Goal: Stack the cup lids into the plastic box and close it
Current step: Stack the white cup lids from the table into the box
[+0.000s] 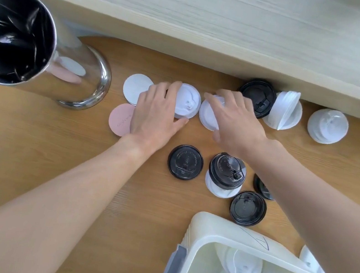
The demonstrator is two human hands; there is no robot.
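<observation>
My left hand (156, 113) curls around a white domed lid (188, 103) on the round wooden table. Beside it, my right hand (237, 120) covers another white lid (206, 115), fingers spread over it. Further white lids lie at the back right: a tipped stack (284, 110) and a domed stack (327, 125). Black lids lie nearer me: one flat (185, 162), one on top of a white lid (227, 171), one by the box (248, 208), and one at the back (257, 97). The open plastic box (200, 248) at the lower right holds white lid stacks (243, 265).
A shiny metal bin with a black liner (13, 37) stands at the table's left. A white disc (136, 87) and a pink disc (120, 118) lie left of my left hand. A pale wooden ledge (216, 34) runs along the far side.
</observation>
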